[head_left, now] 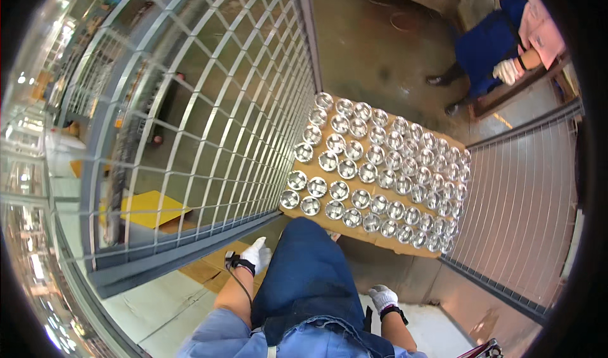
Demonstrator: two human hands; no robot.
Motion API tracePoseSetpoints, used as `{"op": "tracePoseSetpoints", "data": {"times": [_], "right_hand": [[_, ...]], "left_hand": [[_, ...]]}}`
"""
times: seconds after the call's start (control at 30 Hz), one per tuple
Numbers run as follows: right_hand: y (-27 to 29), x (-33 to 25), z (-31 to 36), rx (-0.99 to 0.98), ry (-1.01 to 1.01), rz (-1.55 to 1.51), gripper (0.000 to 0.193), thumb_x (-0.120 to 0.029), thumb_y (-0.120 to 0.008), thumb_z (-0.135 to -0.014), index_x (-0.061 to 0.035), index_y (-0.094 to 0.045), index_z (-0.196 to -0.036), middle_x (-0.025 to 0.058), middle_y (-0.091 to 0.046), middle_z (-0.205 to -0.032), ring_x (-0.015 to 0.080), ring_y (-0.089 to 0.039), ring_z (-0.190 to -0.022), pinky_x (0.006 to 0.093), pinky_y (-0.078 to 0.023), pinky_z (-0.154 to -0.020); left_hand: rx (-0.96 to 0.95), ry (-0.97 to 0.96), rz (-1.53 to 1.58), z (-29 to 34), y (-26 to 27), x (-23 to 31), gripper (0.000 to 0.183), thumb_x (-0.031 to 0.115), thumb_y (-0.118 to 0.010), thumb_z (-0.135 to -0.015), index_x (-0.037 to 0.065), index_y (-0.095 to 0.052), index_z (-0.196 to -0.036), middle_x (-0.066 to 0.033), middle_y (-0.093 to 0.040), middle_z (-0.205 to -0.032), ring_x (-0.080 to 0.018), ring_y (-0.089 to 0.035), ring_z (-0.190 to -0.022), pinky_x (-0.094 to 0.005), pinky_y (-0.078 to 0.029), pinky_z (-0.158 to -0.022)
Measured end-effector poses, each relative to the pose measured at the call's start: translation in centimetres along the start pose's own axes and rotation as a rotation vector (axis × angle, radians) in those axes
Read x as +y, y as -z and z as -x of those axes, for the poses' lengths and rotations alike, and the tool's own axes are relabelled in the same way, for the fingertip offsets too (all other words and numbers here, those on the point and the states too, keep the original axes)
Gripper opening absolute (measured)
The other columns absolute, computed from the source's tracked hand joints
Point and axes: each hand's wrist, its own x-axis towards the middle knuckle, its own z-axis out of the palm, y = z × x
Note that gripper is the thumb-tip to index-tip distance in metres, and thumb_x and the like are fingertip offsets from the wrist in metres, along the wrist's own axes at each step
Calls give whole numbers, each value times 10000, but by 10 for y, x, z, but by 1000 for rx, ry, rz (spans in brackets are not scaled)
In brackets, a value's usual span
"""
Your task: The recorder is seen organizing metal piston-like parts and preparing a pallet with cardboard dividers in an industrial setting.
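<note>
My left hand (256, 255), in a white glove with a black strap and small device at the wrist, hangs beside my left thigh. Its fingers are loosely bent and I see nothing in them. On the other side of my body, my right hand (383, 298), also white-gloved with a black wrist strap, hangs low with relaxed fingers, apparently holding nothing. Ahead of my knee, rows of shiny round metal parts (360, 198), cup-like in shape, stand on a brown cardboard sheet (354, 179). Neither hand touches them.
A grey wire-mesh panel (218, 105) rises on the left, and another mesh panel (516, 200) bounds the right. A yellow sheet (152, 208) lies beyond the left mesh. At the far right is another person in a blue apron (484, 51), with a white-gloved hand (506, 72).
</note>
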Motion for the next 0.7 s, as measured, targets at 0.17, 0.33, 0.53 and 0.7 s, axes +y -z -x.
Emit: {"op": "tracePoseSetpoints", "data": {"times": [0.17, 0.33, 0.53, 0.7], "right_hand": [[13, -56, 5, 97, 181, -13, 461, -439, -603, -817, -123, -694, -1141, 112, -671, -1172, 283, -606, -1137, 348, -451, -995], [7, -55, -25, 88, 421, 369, 454, -460, -527, -875, -138, -677, -1159, 98, -638, -1236, 277, -570, -1187, 384, -438, -1002], [-2, -71, -54, 279, 753, 843, 259, -199, -453, -936, -174, -710, -935, 169, -701, -915, 316, -694, -858, 450, -557, -701], [0, -125, -58, 136, 600, 937, 356, -387, -445, -931, -143, -672, -1055, 168, -636, -1079, 311, -622, -1004, 433, -482, -860]], "left_hand": [[315, -378, -938, 45, 30, 37, 576, 502, -610, -864, 62, -588, -1236, -148, -609, -1127, -294, -587, -1051, -423, -434, -933], [410, -399, -1380, 80, 72, 38, 798, 683, -501, -808, 70, -567, -1314, -160, -558, -1346, -295, -479, -1277, -362, -307, -1087], [394, -376, -1215, 99, 123, 24, 641, 519, -545, -856, 30, -579, -1268, -196, -602, -1252, -305, -513, -1239, -361, -385, -1040], [539, -336, -1200, 90, 176, -6, 587, 595, -522, -832, 173, -644, -1221, -119, -619, -1252, -275, -508, -1188, -359, -317, -1029]]}}
